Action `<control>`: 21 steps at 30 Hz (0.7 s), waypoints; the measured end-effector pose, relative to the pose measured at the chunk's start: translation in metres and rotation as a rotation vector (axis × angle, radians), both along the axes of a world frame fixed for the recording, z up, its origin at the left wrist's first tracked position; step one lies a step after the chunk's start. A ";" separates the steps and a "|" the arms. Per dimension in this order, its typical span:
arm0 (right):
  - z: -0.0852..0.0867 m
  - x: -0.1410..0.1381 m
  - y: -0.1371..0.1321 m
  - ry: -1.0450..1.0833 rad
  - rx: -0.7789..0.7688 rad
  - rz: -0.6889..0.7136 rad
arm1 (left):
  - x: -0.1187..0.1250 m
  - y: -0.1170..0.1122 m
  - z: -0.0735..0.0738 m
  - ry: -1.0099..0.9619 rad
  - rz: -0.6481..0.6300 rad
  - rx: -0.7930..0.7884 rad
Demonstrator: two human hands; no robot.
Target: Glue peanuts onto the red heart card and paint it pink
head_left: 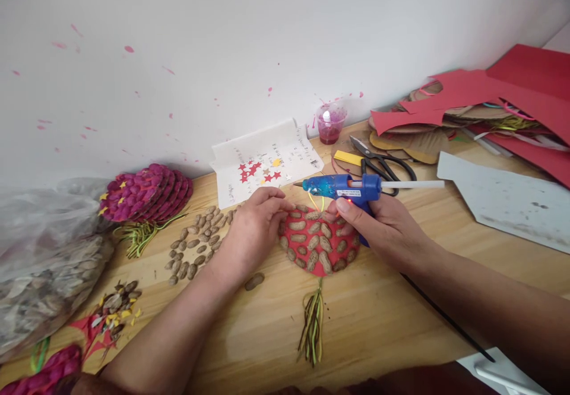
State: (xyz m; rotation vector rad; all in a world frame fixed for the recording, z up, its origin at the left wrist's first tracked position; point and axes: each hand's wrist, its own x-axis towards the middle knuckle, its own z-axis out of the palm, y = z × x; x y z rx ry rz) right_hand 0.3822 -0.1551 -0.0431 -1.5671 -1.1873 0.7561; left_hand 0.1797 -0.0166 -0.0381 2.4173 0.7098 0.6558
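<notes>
A blue glue gun (327,186) with a white glue stick in its back is gripped in my right hand (383,226), its nozzle pointing left. Beneath it lies a red disc (307,258) covered with several peanuts (313,242), a green and brown tassel (312,324) hanging from its near edge. My left hand (258,226) rests at the disc's upper left edge, fingers closed together; whatever they hold is hidden. Loose peanuts (191,243) are spread left of this hand, and a single peanut (255,281) lies below it.
Paper with red and yellow stars (227,187) lies against the wall. Black-handled scissors (383,163) and a cup of pink liquid (330,128) stand behind the disc. Red card scraps (481,95) pile up right. Stacked purple discs (146,193) and a plastic bag (48,276) sit left.
</notes>
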 end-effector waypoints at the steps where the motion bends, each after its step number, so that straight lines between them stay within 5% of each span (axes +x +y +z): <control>1: 0.000 0.000 0.000 -0.002 -0.002 0.004 | 0.000 -0.001 0.000 0.005 -0.004 0.009; 21: 0.000 0.000 0.003 -0.005 0.052 0.018 | 0.007 -0.001 -0.016 0.060 -0.044 0.267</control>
